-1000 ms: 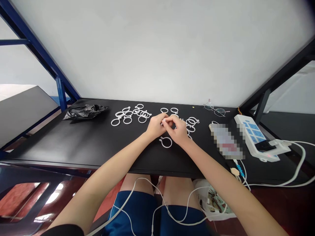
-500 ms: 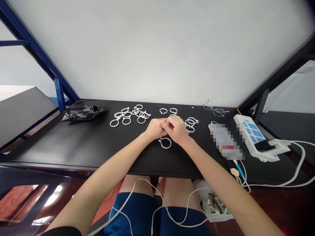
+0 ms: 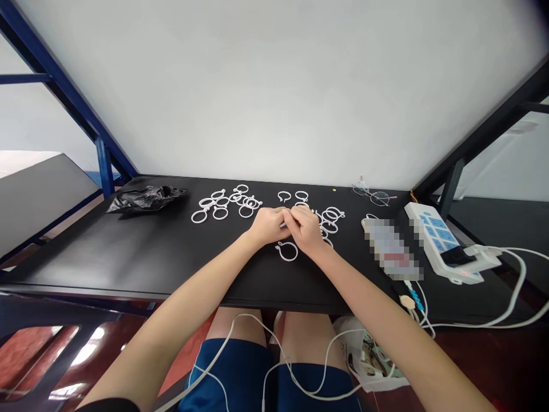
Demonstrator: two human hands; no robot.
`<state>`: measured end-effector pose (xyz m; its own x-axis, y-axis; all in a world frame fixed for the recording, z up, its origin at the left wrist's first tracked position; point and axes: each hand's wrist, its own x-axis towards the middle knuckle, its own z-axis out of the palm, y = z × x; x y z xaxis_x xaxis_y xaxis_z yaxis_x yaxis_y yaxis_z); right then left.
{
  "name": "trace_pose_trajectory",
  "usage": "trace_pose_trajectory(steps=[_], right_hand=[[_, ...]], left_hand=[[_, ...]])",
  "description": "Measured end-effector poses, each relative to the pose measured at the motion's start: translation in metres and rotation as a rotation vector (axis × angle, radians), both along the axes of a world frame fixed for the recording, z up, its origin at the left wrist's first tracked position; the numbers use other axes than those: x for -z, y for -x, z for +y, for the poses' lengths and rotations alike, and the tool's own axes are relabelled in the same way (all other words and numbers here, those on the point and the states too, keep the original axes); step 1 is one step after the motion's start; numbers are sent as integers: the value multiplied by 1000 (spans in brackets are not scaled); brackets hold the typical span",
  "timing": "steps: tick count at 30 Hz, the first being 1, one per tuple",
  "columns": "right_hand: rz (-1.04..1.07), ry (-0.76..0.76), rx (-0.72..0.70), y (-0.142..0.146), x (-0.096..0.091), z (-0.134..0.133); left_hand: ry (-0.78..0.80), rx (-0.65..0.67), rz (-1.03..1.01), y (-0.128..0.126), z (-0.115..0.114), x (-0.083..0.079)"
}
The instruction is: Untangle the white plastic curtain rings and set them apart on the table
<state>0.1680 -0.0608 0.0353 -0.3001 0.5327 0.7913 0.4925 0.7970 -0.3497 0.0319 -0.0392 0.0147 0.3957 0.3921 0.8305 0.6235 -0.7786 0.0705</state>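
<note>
Over the middle of the black table, my left hand (image 3: 269, 225) and my right hand (image 3: 303, 228) meet at the fingertips, both closed in a pinch. A bit of a white plastic ring (image 3: 283, 225) shows between them; the fingers hide most of it. Just below the hands lies another white ring (image 3: 287, 252) with a small knobbed clasp. To the right of my right hand is a loose group of white rings (image 3: 330, 226), partly covered by it. Two rings lie beyond the hands, one an open ring (image 3: 283, 196) with a gap. More white rings (image 3: 221, 213) are clustered to the left.
A crumpled black plastic bag (image 3: 146, 198) lies at the left of the table (image 3: 141, 252). On the right are eyeglasses (image 3: 380, 198), a phone (image 3: 392, 249) and a white power strip (image 3: 444, 240) with cables. A white cable (image 3: 295, 372) loops across my lap.
My right hand has shifted slightly left, uncovering more of the rings beside it. Both hands remain pressed together at the fingertips. The camera view has moved slightly.
</note>
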Motion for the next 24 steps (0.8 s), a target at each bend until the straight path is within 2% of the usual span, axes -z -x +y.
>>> trace_pose_trajectory(steps=[5,11,22,24], right_hand=[[134,23,9,0,4,-1],[149,5,26,-1,2,-4],[155,24,-44,-1,2,-5],[149,27,-22,-1,1,-5]], left_hand=[[-33,-16,-15,-4,-3,-2],[-87,-3,-85,-9,-5,-3],[8,20,-46,-6,-4,2],[11,15,-53,-6,-4,2]])
